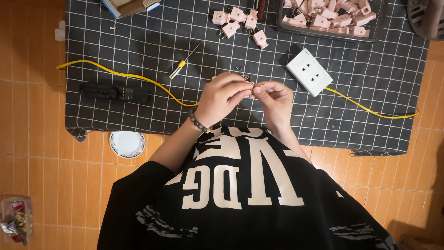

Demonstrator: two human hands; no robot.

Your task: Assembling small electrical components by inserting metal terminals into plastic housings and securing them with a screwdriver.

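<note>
Working from this overhead view, I judge the step in hand to be fitting or fiddling with one small pink plug (250,90), which sits pinched between both sets of fingertips just above the dark checked mat (138,41). My left hand (221,98), with a bead bracelet (199,121) at the wrist, curls over the plug from one side with thumb and forefinger pressed onto it; my right hand (275,99) meets it from the other, fingertips closed on the same piece. The part is mostly hidden by the fingers, so I can only guess that it is one half of a plug body and not a whole one. What shows of it is pale pink plastic, the same colour as the loose plugs (240,23) scattered at the far side of the mat and the heap in the black tray (330,31). The next move, as I read it, calls for a steady pinch and fine alignment, with the small yellow-handled screwdriver (184,62) lying near on the mat, well within reach. A yellow cable (134,76) runs across the mat toward my hands, and a white socket block (309,71) lies just beyond the right hand, with a black remote (114,92) off to the left.
</note>
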